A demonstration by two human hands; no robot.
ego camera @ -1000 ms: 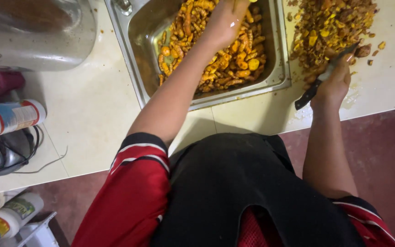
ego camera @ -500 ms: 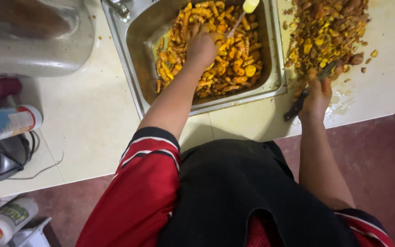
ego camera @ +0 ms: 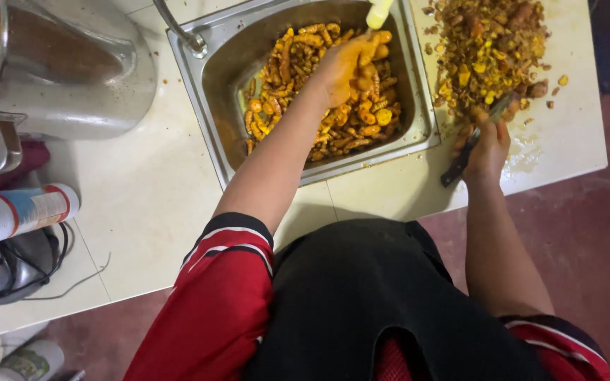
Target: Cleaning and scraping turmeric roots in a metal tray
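A steel sink [ego camera: 213, 85] set in the pale counter holds several orange-yellow root pieces [ego camera: 305, 106]. My left hand [ego camera: 344, 67], stained yellow, reaches into the sink and rests on the heap with its fingers curled over a piece. My right hand [ego camera: 487, 144] grips a dark-handled knife [ego camera: 460, 162] at the near edge of a pile of chopped brown and yellow scraps [ego camera: 488, 49] on the counter to the right of the sink. The blade is mostly hidden by my hand and the scraps.
A large steel pot [ego camera: 58, 63] stands at the left. A white spray can [ego camera: 15, 212] lies on its side near the counter's left edge, above a dark cable [ego camera: 37, 275]. A tap pipe [ego camera: 178, 28] rises at the sink's corner. A pale yellow object [ego camera: 378, 13] pokes in above the sink.
My left hand has drawn back from the far end of the sink toward the middle of the heap. The right hand with the knife stays at the scrap pile. The view has shifted.
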